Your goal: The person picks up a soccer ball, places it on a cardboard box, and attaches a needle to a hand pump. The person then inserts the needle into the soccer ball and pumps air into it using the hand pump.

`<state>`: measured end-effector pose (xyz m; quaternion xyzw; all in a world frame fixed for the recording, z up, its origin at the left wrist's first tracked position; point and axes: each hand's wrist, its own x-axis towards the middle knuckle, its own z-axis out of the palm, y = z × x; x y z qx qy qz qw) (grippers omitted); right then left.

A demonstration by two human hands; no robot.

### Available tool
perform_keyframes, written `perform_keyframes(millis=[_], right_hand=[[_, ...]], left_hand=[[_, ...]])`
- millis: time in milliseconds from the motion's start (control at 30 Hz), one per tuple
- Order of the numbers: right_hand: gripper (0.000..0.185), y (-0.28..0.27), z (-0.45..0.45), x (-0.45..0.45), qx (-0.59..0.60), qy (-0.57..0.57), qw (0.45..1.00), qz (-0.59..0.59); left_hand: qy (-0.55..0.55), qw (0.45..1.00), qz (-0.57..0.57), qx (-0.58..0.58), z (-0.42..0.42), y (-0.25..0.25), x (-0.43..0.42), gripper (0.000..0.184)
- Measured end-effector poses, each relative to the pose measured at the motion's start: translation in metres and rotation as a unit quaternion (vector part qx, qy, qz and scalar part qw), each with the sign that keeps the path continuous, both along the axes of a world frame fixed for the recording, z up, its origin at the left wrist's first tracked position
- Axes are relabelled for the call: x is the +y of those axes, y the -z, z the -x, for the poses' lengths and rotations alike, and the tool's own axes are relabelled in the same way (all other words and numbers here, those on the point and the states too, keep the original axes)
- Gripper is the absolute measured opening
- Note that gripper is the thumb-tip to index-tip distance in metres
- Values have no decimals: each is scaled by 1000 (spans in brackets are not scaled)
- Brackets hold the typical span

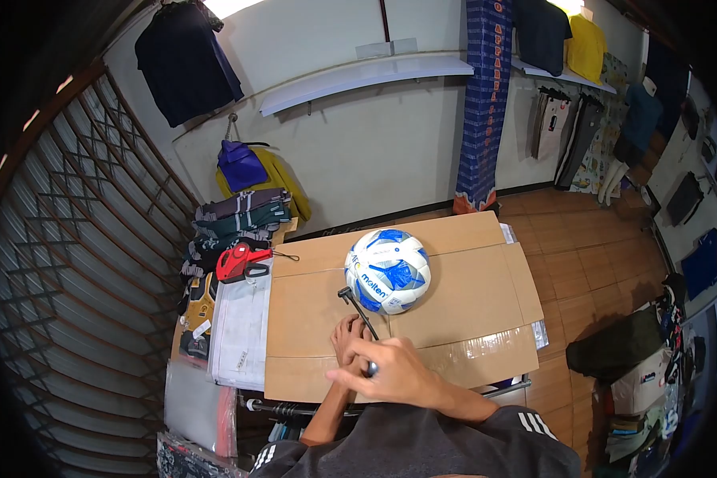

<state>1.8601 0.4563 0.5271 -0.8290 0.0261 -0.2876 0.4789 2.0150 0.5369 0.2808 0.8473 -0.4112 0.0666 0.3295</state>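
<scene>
A white, blue and grey football (389, 272) marked "molten" rests on the cardboard sheet (470, 287) in front of me. My right hand (394, 370) is closed around what looks like a small hand pump; its thin black tube (362, 315) slants up toward the ball and ends in an angled black head. A grey-blue end pokes out below my fingers. Partly behind it, my left hand (346, 338) has its fingers curled over the cardboard, close to the tube. What they hold, if anything, is hidden. The angled head is near the ball's lower left side.
A red-and-black device (243, 263) with a cord lies left of the cardboard, on a white package (239, 334). Folded clothes (243, 213) are stacked behind it. A metal folding gate (80, 279) closes off the left. More garments (621, 350) are piled at the right.
</scene>
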Motion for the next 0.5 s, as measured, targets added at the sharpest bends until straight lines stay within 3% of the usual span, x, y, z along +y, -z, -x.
perform_keyframes(millis=[67, 200, 500], right_hand=[[31, -14, 9, 1, -41, 1, 999, 22], [28, 43, -22, 4, -49, 57, 997, 35], [26, 98, -33, 1, -27, 94, 995, 12]], left_hand=[[1, 1000, -3, 7, 0, -2, 0, 29], [10, 1000, -2, 10, -6, 13, 1, 32], [23, 1000, 3, 10, -2, 2, 3, 34]])
